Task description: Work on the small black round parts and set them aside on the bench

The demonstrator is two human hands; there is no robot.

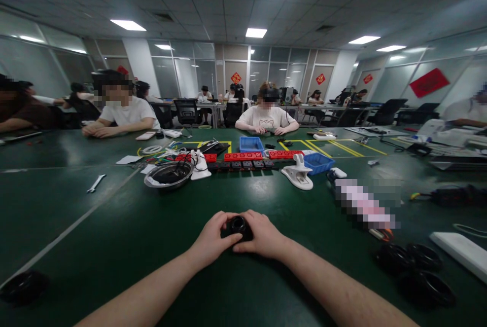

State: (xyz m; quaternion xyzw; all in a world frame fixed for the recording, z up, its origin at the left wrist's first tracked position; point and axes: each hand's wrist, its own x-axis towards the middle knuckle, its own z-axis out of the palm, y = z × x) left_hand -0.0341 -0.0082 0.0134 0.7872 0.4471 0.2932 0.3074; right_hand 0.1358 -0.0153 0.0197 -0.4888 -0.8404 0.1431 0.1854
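Observation:
A round black part (pixel 238 224) with a hole in its top stands on the green table (pixel 213 197), close to the middle of the view. My left hand (pixel 213 235) is wrapped round its left side, the thumb across the front. From the right, my right hand (pixel 263 234) curls round the same part, and the two thumbs nearly meet in front of it. The fingertips behind the part are partly hidden. Several similar black rings (pixel 426 286) lie at the lower right, and another black ring (pixel 25 286) is at the lower left.
Ahead are a metal bowl (pixel 167 175) with cables, red power strips (pixel 243 156), blue trays (pixel 251 144) and a white clip base (pixel 299 176). A wrench (pixel 96 183) lies left. A white block (pixel 462 253) is at right. People sit across the table.

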